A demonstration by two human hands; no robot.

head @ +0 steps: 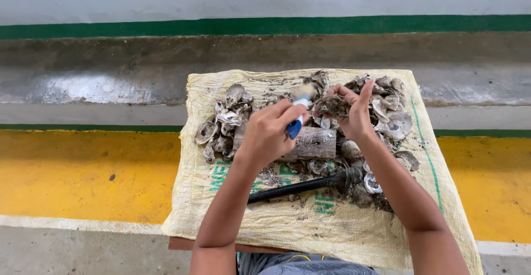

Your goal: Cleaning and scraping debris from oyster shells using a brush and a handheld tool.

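My left hand (268,134) grips a brush (298,112) with a blue handle and pale bristles, its bristle end raised toward the shell. My right hand (354,112) holds a rough grey oyster shell (333,105) just right of the brush head. Both hands hover above a short wooden log (312,144) lying across a woven yellowish sack (332,225). Piles of muddy oyster shells lie on the sack to the left (224,123) and to the right (390,112) of the hands.
A black-handled tool (293,188) lies on the sack below the log, its head among shells. The sack covers a low board over a floor painted yellow (83,175), with green stripes and a grey concrete step (110,70) behind. My lap shows at the bottom edge.
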